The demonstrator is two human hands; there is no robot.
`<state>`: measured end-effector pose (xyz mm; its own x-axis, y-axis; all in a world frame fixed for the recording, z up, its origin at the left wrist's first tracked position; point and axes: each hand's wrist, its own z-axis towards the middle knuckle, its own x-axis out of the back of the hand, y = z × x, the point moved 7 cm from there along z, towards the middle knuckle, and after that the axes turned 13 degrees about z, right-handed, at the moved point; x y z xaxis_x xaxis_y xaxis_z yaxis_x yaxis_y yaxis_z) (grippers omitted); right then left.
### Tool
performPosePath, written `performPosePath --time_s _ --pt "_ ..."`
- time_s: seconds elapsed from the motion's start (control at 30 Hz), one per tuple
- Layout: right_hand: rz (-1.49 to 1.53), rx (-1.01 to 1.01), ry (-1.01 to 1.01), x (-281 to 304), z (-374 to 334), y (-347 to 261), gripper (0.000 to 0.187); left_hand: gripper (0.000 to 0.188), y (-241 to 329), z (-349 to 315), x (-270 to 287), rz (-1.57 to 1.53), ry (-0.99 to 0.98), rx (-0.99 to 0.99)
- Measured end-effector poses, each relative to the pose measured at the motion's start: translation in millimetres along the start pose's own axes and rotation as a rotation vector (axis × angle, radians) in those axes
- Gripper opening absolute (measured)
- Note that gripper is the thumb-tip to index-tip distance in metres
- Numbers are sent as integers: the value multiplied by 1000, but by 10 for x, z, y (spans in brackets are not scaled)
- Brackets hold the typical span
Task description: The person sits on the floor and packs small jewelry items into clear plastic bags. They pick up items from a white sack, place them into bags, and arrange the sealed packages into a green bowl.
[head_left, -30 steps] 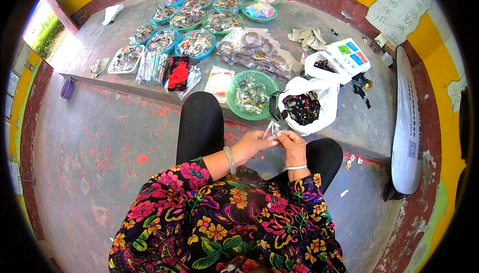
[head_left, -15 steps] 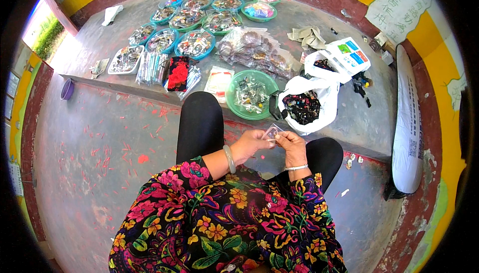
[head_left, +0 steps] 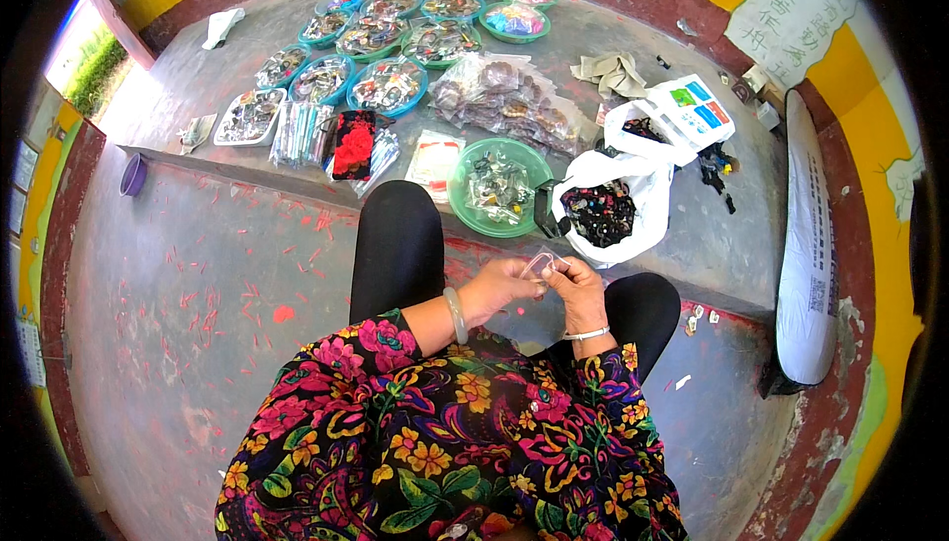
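Between my knees, my left hand (head_left: 500, 286) and my right hand (head_left: 578, 292) together hold a small clear plastic bag (head_left: 539, 264). Thumb and fingers of each hand are closed on its sides, and its upper part sticks up between them. Whether anything is inside the bag I cannot make out. Just beyond my hands stands a green plastic basin (head_left: 465, 213) holding small clear packets (head_left: 497, 188). To its right, an open white plastic bag (head_left: 647, 213) is filled with small dark items (head_left: 599, 215) dotted with colours.
Several round basins (head_left: 387, 86) of packets crowd the raised grey ledge (head_left: 682, 274). A pile of clear bags (head_left: 509, 96) lies near a red and black cloth item (head_left: 353, 151). At right leans a long white wrapped object (head_left: 806, 245). A purple bowl (head_left: 133, 177) sits far left.
The small clear bag has tilted and bent slightly between my fingers. My right fingers have shifted a little on it; my left hand stays almost in place.
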<state>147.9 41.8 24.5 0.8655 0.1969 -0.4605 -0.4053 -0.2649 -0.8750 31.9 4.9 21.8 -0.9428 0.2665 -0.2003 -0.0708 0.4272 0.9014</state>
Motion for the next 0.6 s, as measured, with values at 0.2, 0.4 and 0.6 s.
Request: performPosePath --time_s 0.2,0.4,0.6 --pt "4 -8 46 14 -26 -9 2 9 20 12 -17 35 -42 -43" --pt "1 -63 85 79 -4 29 14 13 -88 45 14 30 -53 22" --pt "-56 -20 137 142 -2 -10 16 17 5 15 -6 23 -48 -18"
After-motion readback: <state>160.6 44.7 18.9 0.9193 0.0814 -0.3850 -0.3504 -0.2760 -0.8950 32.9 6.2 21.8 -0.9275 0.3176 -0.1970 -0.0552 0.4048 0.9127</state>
